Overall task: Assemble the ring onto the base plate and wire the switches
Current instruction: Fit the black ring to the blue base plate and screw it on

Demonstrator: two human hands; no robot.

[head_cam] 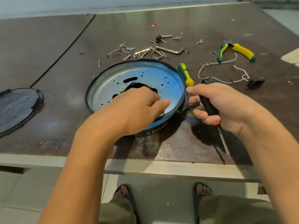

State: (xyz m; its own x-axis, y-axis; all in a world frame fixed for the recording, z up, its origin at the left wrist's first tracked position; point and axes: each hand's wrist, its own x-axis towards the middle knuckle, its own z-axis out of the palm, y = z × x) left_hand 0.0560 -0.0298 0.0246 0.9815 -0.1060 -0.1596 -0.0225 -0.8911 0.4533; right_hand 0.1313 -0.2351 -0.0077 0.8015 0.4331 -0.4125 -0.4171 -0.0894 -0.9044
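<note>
Ring (157, 129) sits round the plate (145, 76) at mid-table (48, 62), and we read this as the fastening step: the two look mated, nothing wired yet. Our left hand (137, 107) dips inside the plate at the near wall, fingers curled down, thumb stretched out to the right. The fingertips are hidden, so we cannot tell whether they pinch a screw or only press the wall.

Our right hand (229, 104) wraps its fingers round the screwdriver (208, 105), shaft pointing down and back toward us, off the work, while the thumb touches the ring's right rim. So the tool is parked in the fist, not driving.

Next move, we judge: swing the tip round to the near wall, find the hole under the left fingers, and hold the ring from shifting on the plate as a screw bites. Loose screws (99, 63) and hex keys (169, 50) lie just behind the ring, in reach.

Wiring waits. The wires (226, 82) lie to the right, apart from the plate, running to a black socket (255, 82), with pliers (242, 50) beyond them and a green screwdriver (186, 73) just beside the ring. A black cover (17, 109) lies well to the left.
</note>
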